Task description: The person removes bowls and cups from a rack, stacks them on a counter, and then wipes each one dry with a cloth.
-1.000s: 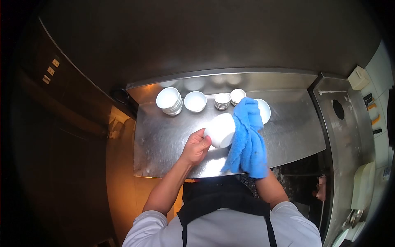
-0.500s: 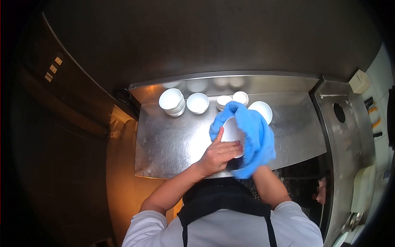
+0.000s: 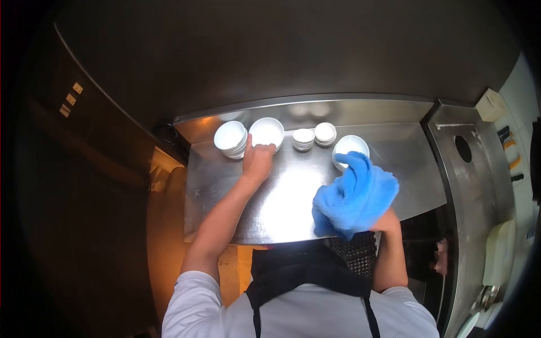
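Note:
My left hand (image 3: 258, 161) grips the near rim of a white bowl (image 3: 266, 130), thumb at the left edge and curled fingers at the right. That bowl sits at the back of the steel counter, close beside a stack of white bowls (image 3: 229, 135); what lies under it is partly hidden. A bunched blue towel (image 3: 358, 194) hangs from my right hand (image 3: 387, 221), which is mostly covered by the cloth. One fold of the towel overlaps the near side of other white bowls (image 3: 351, 146) at the right.
Two short stacks of small white bowls, a left stack (image 3: 303, 138) and a right stack (image 3: 326, 133), stand mid-counter near the back ledge. The steel counter (image 3: 220, 186) ends at a metal unit (image 3: 479, 208) with a dark oval hole. Knives (image 3: 511, 152) hang on the right wall.
My left hand has carried the bowl out of the towel, leftward and away from me, to the back of the counter. The towel in my right hand has shifted slightly right.

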Action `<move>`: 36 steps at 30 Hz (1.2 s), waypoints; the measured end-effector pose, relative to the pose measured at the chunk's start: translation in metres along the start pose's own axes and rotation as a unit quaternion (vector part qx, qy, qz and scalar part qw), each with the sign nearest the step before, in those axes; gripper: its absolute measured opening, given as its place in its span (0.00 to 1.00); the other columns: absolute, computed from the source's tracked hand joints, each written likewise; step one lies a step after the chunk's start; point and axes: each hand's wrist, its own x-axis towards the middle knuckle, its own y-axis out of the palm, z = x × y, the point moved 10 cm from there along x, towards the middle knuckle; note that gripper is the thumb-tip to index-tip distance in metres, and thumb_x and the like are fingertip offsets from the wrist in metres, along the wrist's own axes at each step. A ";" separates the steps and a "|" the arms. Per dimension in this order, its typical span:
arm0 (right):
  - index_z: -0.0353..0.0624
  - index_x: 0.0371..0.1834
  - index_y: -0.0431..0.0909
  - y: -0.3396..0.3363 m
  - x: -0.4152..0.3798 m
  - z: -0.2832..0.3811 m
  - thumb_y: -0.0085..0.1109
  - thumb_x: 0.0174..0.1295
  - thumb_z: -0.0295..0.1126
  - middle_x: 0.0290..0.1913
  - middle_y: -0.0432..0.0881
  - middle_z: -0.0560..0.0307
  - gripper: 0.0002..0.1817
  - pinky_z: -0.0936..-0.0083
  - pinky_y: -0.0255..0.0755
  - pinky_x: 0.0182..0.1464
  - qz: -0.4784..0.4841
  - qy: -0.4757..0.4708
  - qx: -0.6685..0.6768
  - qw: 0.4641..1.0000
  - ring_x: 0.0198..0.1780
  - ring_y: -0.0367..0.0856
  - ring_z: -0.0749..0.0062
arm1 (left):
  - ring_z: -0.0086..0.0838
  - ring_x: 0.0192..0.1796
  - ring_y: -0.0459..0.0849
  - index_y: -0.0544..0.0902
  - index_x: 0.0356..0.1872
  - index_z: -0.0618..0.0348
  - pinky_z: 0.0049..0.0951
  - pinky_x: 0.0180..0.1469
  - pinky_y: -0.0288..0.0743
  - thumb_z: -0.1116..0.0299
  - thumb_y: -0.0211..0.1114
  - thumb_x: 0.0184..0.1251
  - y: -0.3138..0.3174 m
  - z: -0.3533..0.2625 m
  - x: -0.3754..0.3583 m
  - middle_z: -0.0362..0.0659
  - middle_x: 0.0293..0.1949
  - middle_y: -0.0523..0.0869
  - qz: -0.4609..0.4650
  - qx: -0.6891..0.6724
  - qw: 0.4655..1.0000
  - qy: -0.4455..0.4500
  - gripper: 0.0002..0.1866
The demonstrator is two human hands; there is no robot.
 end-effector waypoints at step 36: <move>0.43 0.29 0.79 -0.018 0.017 0.032 0.61 0.52 0.42 0.35 0.81 0.47 0.13 0.61 0.73 0.39 -0.058 -0.022 -0.275 0.959 0.37 0.81 0.53 | 0.27 0.45 0.83 0.65 0.70 0.61 0.27 0.53 0.74 0.59 0.69 0.68 0.001 -0.193 -0.039 0.52 0.49 0.84 0.256 -0.626 0.737 -0.005 0.35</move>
